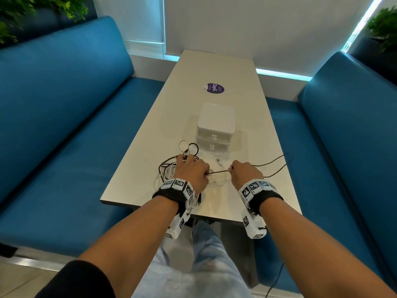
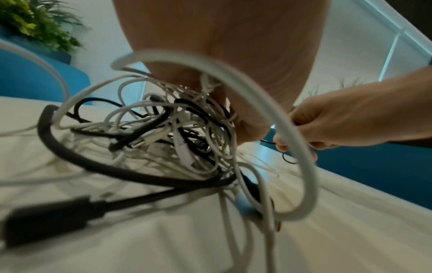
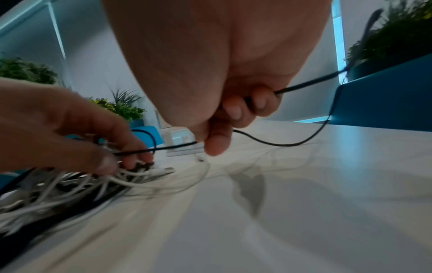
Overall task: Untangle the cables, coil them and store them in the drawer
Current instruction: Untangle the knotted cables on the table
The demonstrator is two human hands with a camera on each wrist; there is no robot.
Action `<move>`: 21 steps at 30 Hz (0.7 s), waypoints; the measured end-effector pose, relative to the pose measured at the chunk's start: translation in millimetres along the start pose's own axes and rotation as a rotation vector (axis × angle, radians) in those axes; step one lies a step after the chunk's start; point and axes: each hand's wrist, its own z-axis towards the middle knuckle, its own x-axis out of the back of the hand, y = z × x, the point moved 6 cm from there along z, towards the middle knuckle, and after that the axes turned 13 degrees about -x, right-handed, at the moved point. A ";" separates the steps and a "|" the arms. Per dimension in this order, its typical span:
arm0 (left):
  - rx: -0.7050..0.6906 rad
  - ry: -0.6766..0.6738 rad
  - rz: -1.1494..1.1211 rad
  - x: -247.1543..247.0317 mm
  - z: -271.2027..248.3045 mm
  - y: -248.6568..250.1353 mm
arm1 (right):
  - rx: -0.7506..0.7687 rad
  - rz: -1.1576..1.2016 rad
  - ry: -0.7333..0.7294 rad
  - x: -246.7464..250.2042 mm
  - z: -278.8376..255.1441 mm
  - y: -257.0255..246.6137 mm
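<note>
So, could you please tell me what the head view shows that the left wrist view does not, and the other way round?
Only the head view shows the white drawer unit, both drawers closed, the purple sticker beyond it, and the thin black cable trailing right across the table. Only the left wrist view shows the black plug and a blue clip up close. Both show the cable tangle under the left hand and the right hand gripping the black cable.

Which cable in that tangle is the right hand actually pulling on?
The thin black cable, stretched between the right hand and left hand. The white cables lie slack in the heap.
</note>
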 end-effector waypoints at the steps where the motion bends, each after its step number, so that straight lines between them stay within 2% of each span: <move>1: -0.002 -0.006 0.008 -0.6 0.7 1.4 | 0.018 0.007 -0.004 -0.7 -2.2 -4.4; 5: -0.024 -0.038 0.047 -2.0 5.7 4.1 | 0.192 0.109 -0.038 0.2 -12.6 -31.9; 8: -0.045 -0.052 0.056 -0.6 7.2 4.8 | 0.257 0.124 -0.086 -4.1 -13.8 -46.7; 16: -0.060 0.061 0.055 2.4 -2.4 -2.5 | 0.277 0.118 -0.103 1.4 -10.4 -39.6; 21: -0.072 0.069 -0.041 9.3 -3.0 0.7 | 0.231 0.115 -0.085 9.3 0.6 -21.6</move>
